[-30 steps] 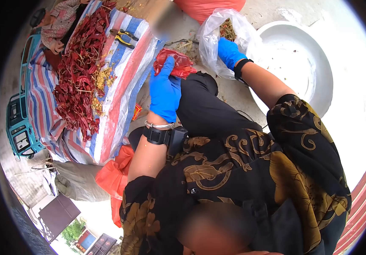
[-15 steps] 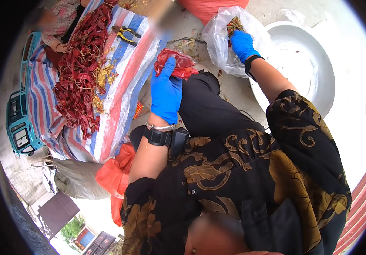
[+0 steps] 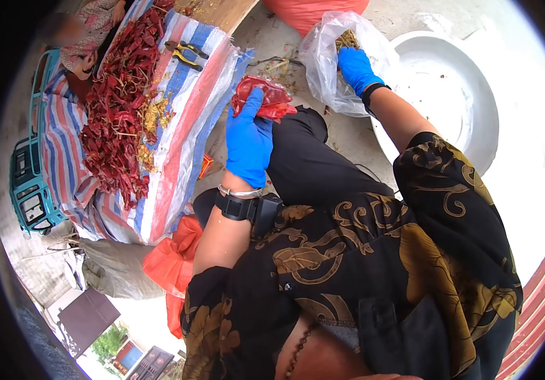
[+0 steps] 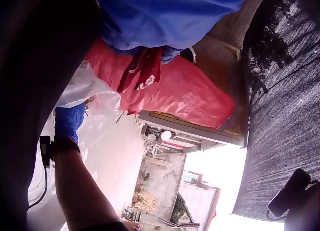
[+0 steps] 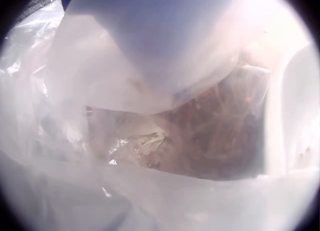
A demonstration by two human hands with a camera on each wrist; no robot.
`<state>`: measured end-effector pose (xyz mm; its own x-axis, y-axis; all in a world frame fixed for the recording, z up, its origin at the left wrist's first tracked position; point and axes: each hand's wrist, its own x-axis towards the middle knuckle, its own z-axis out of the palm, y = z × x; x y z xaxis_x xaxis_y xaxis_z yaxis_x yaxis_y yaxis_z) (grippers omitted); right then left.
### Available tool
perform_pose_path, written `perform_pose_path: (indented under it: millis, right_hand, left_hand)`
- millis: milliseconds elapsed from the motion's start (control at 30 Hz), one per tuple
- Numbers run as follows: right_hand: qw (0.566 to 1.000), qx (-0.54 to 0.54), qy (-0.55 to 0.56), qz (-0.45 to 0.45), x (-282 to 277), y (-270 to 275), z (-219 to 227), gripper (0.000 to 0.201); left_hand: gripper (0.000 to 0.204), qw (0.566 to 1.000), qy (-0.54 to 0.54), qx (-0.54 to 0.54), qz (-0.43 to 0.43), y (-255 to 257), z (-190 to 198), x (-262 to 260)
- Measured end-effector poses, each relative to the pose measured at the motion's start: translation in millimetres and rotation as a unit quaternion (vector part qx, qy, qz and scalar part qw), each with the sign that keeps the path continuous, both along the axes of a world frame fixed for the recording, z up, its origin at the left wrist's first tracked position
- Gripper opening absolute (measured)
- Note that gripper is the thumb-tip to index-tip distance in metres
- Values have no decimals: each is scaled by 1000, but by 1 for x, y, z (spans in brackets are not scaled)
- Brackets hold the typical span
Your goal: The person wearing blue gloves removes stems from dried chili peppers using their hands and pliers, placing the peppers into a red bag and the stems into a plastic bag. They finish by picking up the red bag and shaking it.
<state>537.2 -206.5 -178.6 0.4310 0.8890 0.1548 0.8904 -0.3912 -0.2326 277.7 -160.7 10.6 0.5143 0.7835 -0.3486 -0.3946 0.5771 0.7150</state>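
Note:
My gloved left hand (image 3: 249,142) holds flattened, glossy dried red chilies (image 3: 265,101), the thumb laid over them. In the left wrist view, dark red pod ends (image 4: 149,73) stick out below the blue glove. Reaching into the mouth of a clear plastic bag (image 3: 324,71) is my gloved right hand (image 3: 357,68), its fingertips at the dry, greenish-brown stems (image 3: 347,39) inside. Bag film blurs the right wrist view, and I cannot tell whether those fingers grip anything. To the left, a heap of dried red chilies (image 3: 120,104) lies on a striped woven sheet (image 3: 180,126).
Yellow-and-black pliers (image 3: 187,54) lie on the sheet beside yellow seeds (image 3: 154,117). A wide, pale basin (image 3: 484,120) stands right of the bag, with a full red sack (image 3: 313,12) behind. Another person's hand (image 3: 85,63) is at the heap's far side.
My right hand and the bag have shifted slightly right and up since the first frame; the hand moved a little back left lately. The left hand keeps its chilies, nearly still.

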Motion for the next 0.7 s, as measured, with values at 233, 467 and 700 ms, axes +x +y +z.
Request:
perform_pose_path:
  millis: [233,467,700]
  right_hand:
    - [999,-37,-23,-16,11,5,-7,16]
    - [990,-5,128,-66,40,-16,30,24]
    - [898,188,398,-27,55,-21,32,42]
  left_hand:
    - [23,1000,0,10,-13,3,0,-2]
    - [24,1000,0,2,-7,-1,1,1]
    - [27,1000,-17,-18,-13,-5,6,3]
